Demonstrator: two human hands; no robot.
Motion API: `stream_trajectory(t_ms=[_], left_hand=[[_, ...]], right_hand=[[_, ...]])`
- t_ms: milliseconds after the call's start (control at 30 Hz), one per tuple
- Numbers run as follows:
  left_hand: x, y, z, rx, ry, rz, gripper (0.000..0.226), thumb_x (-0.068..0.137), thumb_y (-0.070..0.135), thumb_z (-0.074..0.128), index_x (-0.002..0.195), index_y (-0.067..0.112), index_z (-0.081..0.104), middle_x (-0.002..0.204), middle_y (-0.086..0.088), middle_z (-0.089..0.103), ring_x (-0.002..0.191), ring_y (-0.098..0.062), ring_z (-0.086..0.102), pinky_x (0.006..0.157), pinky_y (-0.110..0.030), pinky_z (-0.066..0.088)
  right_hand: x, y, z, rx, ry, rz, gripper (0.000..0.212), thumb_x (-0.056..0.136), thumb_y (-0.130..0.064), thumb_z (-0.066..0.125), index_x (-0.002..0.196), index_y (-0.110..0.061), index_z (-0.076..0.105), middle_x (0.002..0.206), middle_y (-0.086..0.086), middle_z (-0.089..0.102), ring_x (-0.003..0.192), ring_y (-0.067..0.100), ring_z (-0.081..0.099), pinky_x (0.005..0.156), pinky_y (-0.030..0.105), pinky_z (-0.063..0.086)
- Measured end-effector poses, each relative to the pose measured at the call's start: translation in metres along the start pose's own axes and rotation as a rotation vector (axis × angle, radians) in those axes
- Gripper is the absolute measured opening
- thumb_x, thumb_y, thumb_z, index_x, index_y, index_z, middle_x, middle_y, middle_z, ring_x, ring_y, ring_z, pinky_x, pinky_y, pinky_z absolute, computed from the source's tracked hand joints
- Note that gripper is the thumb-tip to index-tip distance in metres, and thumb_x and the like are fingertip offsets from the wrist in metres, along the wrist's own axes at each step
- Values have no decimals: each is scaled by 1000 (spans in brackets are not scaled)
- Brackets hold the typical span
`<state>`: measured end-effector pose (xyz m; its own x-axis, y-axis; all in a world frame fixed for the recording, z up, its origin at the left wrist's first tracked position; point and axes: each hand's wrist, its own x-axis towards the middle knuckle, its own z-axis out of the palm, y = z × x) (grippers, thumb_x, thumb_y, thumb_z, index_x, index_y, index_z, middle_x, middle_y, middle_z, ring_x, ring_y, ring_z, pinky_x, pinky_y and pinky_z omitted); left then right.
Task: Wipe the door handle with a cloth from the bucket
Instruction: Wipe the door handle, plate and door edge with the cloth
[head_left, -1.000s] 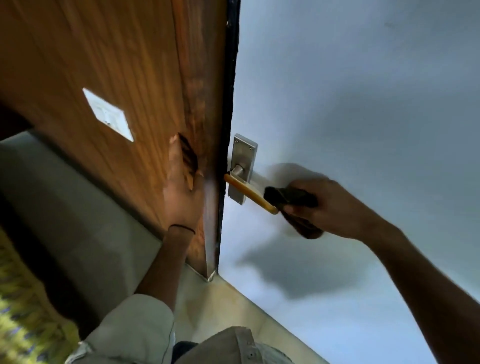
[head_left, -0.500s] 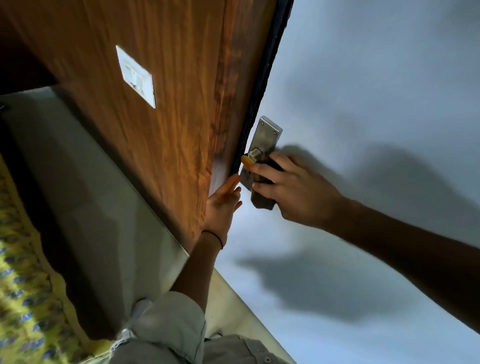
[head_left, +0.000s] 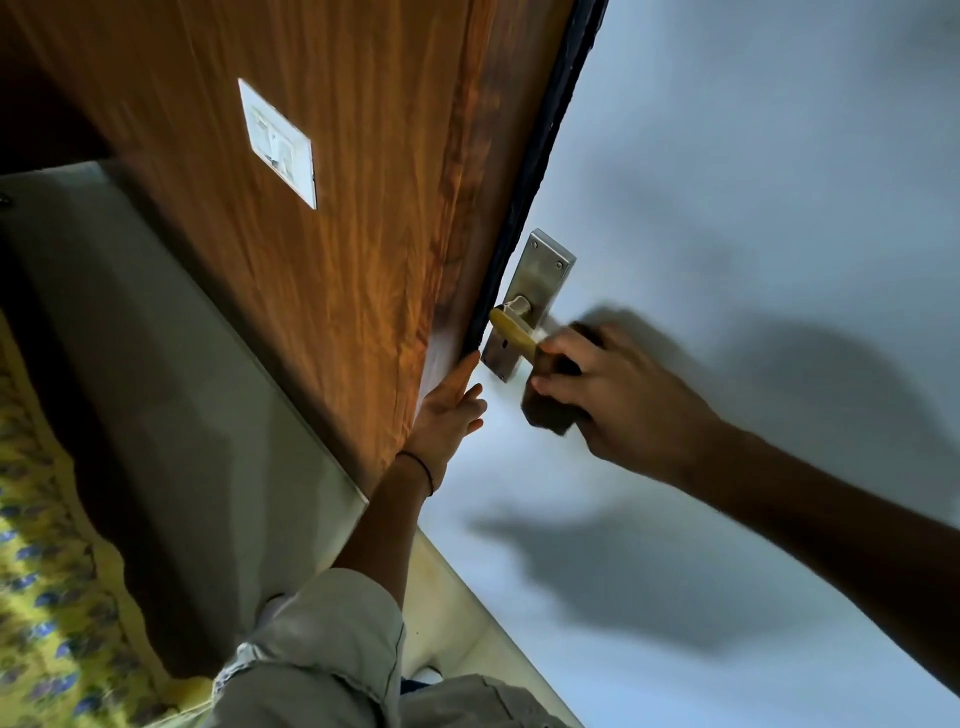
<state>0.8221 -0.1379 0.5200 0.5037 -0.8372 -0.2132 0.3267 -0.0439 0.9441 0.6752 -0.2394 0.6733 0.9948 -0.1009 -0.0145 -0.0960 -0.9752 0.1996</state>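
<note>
Fingers (head_left: 558, 345) of the right hand (head_left: 623, 400) are curled tight round a dark cloth (head_left: 550, 410), pinching it vs. the yellow lever of the door handle (head_left: 511, 327). Motion blur smears the knuckles & the cloth's edges, so exact finger positions are hard to read; the thumb is hidden behind the cloth. Only the lever's near stub shows, from the spindle to where the cloth starts; the rest is covered by cloth & hand. The metal plate (head_left: 543, 270) behind the lever is mostly clear up top w/ two screws visible; the keyhole lower down is small & partly shaded, and the plate's bottom corner sits just beside the cloth.

Left hand (head_left: 449, 410) lies w/ fingers straight & held together, flat along the edge of the wooden door (head_left: 337, 234), fingertips touching the dark strip (head_left: 540, 150) on the door's edge, just below the plate. A thin band (head_left: 421, 467) circles that wrist. Palm side is turned away, so can't tell how firmly it presses.

A white switch plate (head_left: 278, 140) sits on the wood, details blurred. The pale wall (head_left: 753, 156) behind carries soft shadows of hand & arm. Right forearm is cut off at the frame's right edge. At bottom, a rolled light sleeve (head_left: 322, 634) fills the foreground. Patterned yellow fabric (head_left: 47, 597) at lower left is too blurred to identify. No bucket in this view.
</note>
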Motion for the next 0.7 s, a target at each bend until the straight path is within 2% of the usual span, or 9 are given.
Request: stream_trajectory(t_ms=[67,100,167,233,300,333,433,567,700], left_hand=[[3,8,6,71,-43,4,60,99,11,49,153,18,25,128,-5,49,113,-12,51,101,-26,47],[5,12,10,102,-16,11,60,100,8,48,154,20,24,126,-3,48,108,-10,51,102,-28,47],[9,14,14,173,41,29,60,100,3,48,153,21,27,129,2,50,107,-9,52,93,-28,49],[12,11,13,210,59,4,56,97,-2,47,149,11,34,139,-6,53,115,-16,56,88,-27,49],[14,8,10,177,66,-71,51,96,-4,45,145,3,36,149,-14,46,136,-25,46,95,-32,46],[14,9,8,174,69,-83,50,96,-5,45,145,3,37,150,-13,44,140,-26,42,93,-31,44],[14,13,4,223,39,-50,57,96,-6,44,148,16,37,149,-11,45,140,-26,42,88,-22,47],[14,16,0,213,-30,-14,71,95,-10,39,152,30,27,158,-5,34,145,-25,36,106,-38,42],[14,18,2,182,-10,-20,70,96,-13,35,152,28,30,158,-1,34,144,-23,37,98,-34,44]], right_hand=[[-8,-3,7,17,40,14,42,70,-3,74,109,-17,73,127,11,58,105,41,55,86,48,54],[-2,-5,9,27,67,29,42,69,-2,74,109,-15,73,127,13,59,104,43,56,85,49,55],[21,-8,11,50,121,57,39,72,-2,72,110,-13,73,130,14,58,102,44,54,83,50,57],[49,-10,10,71,141,59,38,72,-5,71,109,-12,73,129,14,57,98,42,53,80,50,56],[68,-13,8,68,160,68,38,70,-7,76,107,-13,74,123,13,60,92,40,53,76,46,55],[71,-13,7,87,170,85,38,69,-7,77,107,-14,75,122,12,60,91,39,52,75,45,55],[50,-15,8,191,171,156,39,76,-1,70,113,-13,73,130,11,57,99,40,53,80,46,54],[-6,-19,18,147,228,166,48,65,11,72,106,-13,75,123,13,63,88,41,56,70,40,53],[1,-21,21,59,234,148,42,62,9,74,98,-13,75,115,12,66,79,36,55,67,36,50]])
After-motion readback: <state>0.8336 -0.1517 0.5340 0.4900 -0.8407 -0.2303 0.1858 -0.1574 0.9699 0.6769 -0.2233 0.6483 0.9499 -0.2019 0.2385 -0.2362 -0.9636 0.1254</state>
